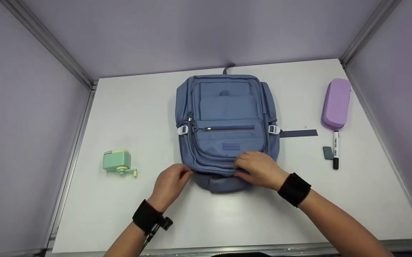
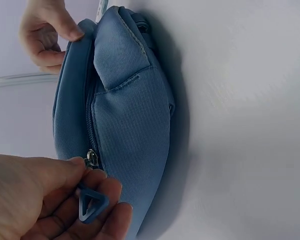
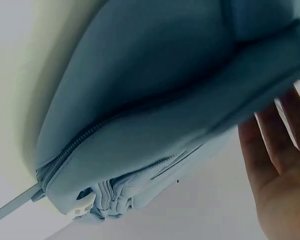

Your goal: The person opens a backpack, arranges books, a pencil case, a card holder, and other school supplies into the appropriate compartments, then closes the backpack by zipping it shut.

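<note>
Head view has a slate-blue fabric backpack (image 1: pixel 227 107) lying pocketed side up around the middle of a white tabletop (image 1: pixel 138 110), with both bare hands at its near end. Looks to me like the step in hand is working a zip there: a dark gap shows along the toothed zipper track (image 2: pixel 90 127), so it's at least partly undone. Whether it's being opened or closed, I can't tell from this.

Next move, I'd say, calls for a firm pinch on the blue triangular zipper pull (image 2: pixel 98 209) and a smooth draw along the curve, while the other side holds the fabric taut so nothing snags in the small metal slider (image 2: pixel 92 158).

Pose-wise, the left hand (image 1: pixel 170 184) comes in from the near left and sits at the bag's near-left corner. Thumb and forefinger pinch the pull close to the slider, other fingers curled loosely beneath. The right hand (image 1: pixel 257 168) reaches in from the near right, forearm angled across the table. Its thumb lies on the fabric edge and the fingers bend round the other side, gripping that edge between them. How hard it's squeezing, no idea.
</note>
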Tool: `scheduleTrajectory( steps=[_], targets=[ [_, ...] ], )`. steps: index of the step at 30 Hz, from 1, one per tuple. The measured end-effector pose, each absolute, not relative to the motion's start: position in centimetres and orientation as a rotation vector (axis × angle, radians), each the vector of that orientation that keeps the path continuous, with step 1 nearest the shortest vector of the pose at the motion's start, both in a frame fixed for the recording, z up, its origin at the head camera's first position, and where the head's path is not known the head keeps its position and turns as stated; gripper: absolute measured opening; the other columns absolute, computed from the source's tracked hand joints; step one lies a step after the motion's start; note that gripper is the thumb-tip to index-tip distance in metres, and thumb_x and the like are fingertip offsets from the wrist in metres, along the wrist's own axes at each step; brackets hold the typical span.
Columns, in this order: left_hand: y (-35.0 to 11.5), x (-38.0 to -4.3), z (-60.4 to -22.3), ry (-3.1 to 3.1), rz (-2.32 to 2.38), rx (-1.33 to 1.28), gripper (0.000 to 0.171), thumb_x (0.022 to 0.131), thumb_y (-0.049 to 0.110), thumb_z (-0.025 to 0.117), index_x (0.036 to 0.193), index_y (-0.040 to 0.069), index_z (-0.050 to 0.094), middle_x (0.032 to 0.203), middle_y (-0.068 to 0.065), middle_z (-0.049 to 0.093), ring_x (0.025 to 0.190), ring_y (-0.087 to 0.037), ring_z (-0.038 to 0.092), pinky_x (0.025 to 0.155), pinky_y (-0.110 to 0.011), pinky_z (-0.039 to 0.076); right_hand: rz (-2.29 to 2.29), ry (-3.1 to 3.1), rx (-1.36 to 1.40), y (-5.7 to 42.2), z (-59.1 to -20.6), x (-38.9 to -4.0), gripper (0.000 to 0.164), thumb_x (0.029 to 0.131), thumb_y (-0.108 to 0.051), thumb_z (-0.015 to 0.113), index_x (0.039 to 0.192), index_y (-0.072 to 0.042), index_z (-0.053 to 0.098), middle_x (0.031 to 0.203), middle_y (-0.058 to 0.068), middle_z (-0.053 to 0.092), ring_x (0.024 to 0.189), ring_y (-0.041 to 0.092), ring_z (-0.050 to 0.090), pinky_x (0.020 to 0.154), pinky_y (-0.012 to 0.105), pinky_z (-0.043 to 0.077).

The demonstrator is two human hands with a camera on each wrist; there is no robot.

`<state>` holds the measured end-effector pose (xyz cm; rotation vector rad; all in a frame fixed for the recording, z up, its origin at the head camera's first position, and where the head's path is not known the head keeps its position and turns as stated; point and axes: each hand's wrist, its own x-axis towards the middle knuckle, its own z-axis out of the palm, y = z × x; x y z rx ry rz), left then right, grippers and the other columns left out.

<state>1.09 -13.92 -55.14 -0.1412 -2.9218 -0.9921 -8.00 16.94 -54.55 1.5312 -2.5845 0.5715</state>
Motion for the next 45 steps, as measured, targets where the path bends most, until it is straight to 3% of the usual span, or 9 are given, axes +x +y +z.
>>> scheduleTrajectory(
  steps=[10, 25, 38, 45],
  targets=[
    [-13.2, 1.6, -55.8, -2.836, -1.365, -0.099, 0.007, 0.098, 0.018, 0.071, 0.095, 0.012, 0.074, 0.08, 0.007, 0.067, 0.07, -0.007, 0.062, 0.062, -0.028, 0.052, 0.583, -2.57, 1.364, 16.4, -53.8, -7.9, 0.01, 0.093, -0.022, 0.077, 0.098, -0.015, 0.073, 0.085, -0.002, 0.075, 0.072, 0.014, 0.071, 0.06, 0.038, 0.056],
    [-8.2, 1.7, -55.0, -2.813, -0.929, -0.387, 0.009, 0.097, 0.021, 0.073, 0.093, 0.014, 0.077, 0.083, 0.006, 0.069, 0.072, -0.007, 0.063, 0.062, -0.028, 0.052, 0.571, -2.564, 1.317, 16.1, -53.8, -7.9, 0.011, 0.09, -0.022, 0.079, 0.093, -0.015, 0.071, 0.074, -0.003, 0.071, 0.06, 0.016, 0.066, 0.051, 0.04, 0.052],
    [-4.9, 0.1, -54.5, -2.82, -0.726, -0.544, 0.01, 0.098, 0.023, 0.071, 0.092, 0.015, 0.076, 0.085, 0.004, 0.072, 0.073, -0.011, 0.068, 0.061, -0.03, 0.054, 0.536, -2.59, 1.339, 16.1, -53.9, -7.8, 0.011, 0.089, -0.021, 0.079, 0.093, -0.014, 0.072, 0.074, -0.002, 0.071, 0.061, 0.017, 0.066, 0.054, 0.039, 0.053],
    [-5.3, 0.0, -54.3, -2.863, -0.751, -0.538, 0.014, 0.097, 0.024, 0.072, 0.086, 0.017, 0.069, 0.081, 0.005, 0.067, 0.067, -0.01, 0.063, 0.058, -0.027, 0.051, 0.614, -2.646, 1.381, 16.0, -54.1, -7.3, 0.021, 0.087, -0.025, 0.083, 0.098, -0.018, 0.066, 0.088, -0.006, 0.068, 0.075, 0.013, 0.063, 0.063, 0.035, 0.053]
  ],
)
